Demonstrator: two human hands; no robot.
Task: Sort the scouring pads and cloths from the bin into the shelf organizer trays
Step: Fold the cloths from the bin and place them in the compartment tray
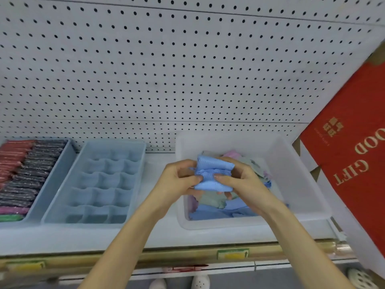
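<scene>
Left hand: I see my left hand (pixel 179 180) curled round the left edge of the folded blue cloth (pixel 214 172), thumb on the face nearest me, fingers tucked behind it.
Right hand: my right hand (pixel 243 180) grips the cloth's right edge, its thumb laid flat across the front and its fingertips showing beneath the lower fold.
Blue cloth: folded into a thick bundle and pinched between both hands, it is raised over the bin and clear of the pile below.
Bin: the clear plastic bin (pixel 291 174) stands on the white shelf (pixel 162 232), right of centre, directly under my hands.
Loose cloths: a heap of blue, green and pink cloths (pixel 210 202) lies in the bottom of the bin.
Divided tray: a pale blue tray with a grid of small cells (pixel 116 142) sits left of the bin, apart from it.
Pad tray: just left of that, a second blue tray (pixel 52 184) holds scouring pads (pixel 20 176) standing on edge in two rows, mostly red and dark grey, with pink and green ones at the near end.
Backdrop: white pegboard (pixel 166 69) rises behind the shelf; a red gift box (pixel 354 163) leans in at the right.
</scene>
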